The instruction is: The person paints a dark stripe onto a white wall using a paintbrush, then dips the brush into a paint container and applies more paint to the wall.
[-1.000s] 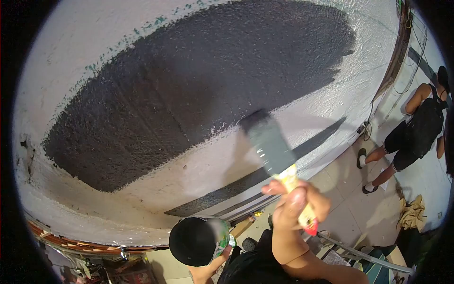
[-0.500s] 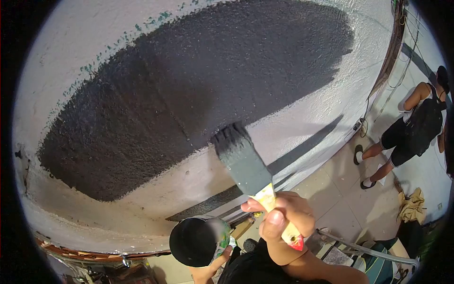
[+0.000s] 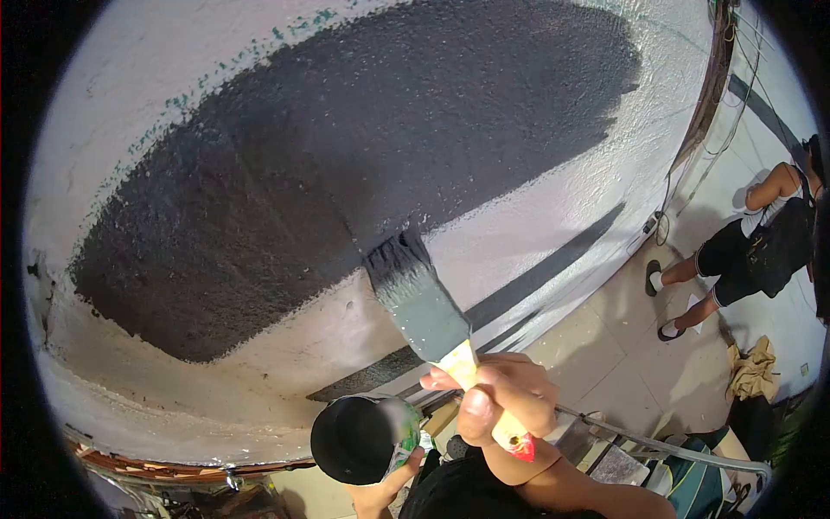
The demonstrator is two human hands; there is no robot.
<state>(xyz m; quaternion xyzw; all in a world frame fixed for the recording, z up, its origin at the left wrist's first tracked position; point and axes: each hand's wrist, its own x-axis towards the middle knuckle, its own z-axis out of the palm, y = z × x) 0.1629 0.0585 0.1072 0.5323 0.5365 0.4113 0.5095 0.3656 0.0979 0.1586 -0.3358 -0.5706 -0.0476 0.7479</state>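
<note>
A paintbrush (image 3: 424, 311) with a grey-coated ferrule and a yellow handle with a red end is held in my right hand (image 3: 510, 394), fingers closed round the handle. Its dark bristles lie at the lower edge of a large dark grey painted patch (image 3: 363, 147) on the white wall (image 3: 536, 216). Below and to the left, my left hand (image 3: 393, 489) grips a round can (image 3: 354, 439) with a dark inside and a green label. The can's mouth faces up towards the camera. Only part of my left hand shows beside the can.
At the right a person (image 3: 769, 233) with a dark bag stands on the tiled floor (image 3: 605, 337), near a crumpled tan cloth (image 3: 754, 368). Grey stripes mark the lower wall. Cables (image 3: 735, 104) hang at upper right. A metal rail (image 3: 666, 445) crosses the lower right.
My right hand and the brush have moved a little left along the patch's lower edge. The can stays nearly in place. The person at the right appears slightly lower and further right.
</note>
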